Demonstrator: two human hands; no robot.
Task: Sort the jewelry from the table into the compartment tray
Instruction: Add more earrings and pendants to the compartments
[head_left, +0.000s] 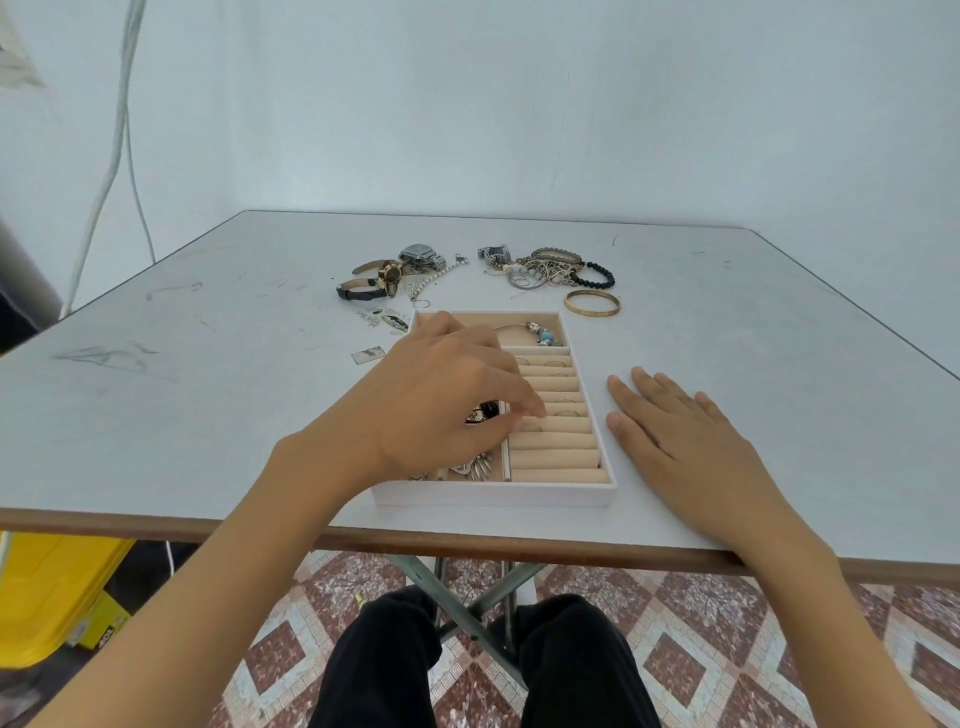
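Head view: compartment tray (493, 494) lengthwise away; left hand (441, 395), fingers (525, 396) curled above, grip unclear; right hand (685, 436) flat beside.

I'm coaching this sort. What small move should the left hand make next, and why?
Probably lift the left hand off the ring rolls and reach for the gold bangle: its fingertips are down at the rolls, and the bangle lies alone on the table past the tray.

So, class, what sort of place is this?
Probably a plain home room, not a shop: scuffed white folding table on crossed metal legs, patterned red-and-white floor tiles, bare pale wall with loose cables.
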